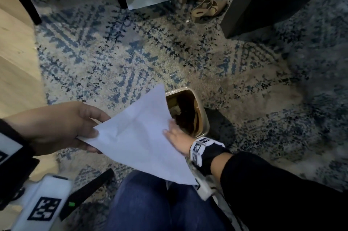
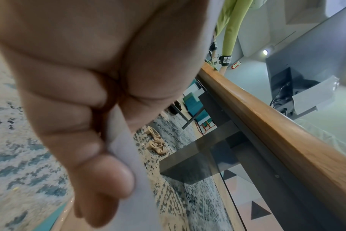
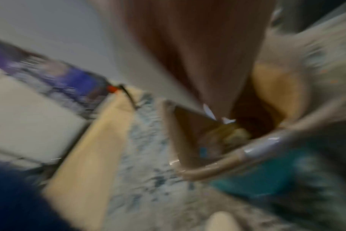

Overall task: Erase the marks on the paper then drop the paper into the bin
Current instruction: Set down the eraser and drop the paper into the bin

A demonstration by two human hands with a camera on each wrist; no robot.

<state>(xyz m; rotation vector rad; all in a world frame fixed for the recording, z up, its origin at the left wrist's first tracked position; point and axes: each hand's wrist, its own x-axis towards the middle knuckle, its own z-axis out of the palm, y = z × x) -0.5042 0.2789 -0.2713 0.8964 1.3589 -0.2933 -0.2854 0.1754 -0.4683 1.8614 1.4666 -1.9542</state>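
Paper (image 1: pixel 139 133) hangs above the floor, its far corner over the bin (image 1: pixel 204 118), pinched at the near corner by the left hand (image 1: pixel 62 127); the right hand (image 1: pixel 177 136) touches its right edge, but whether it grips I cannot tell. To drop it well, I think the sheet should come fully over the opening; then both hands let go together, so it does not slide onto the rug (image 1: pixel 131 52).
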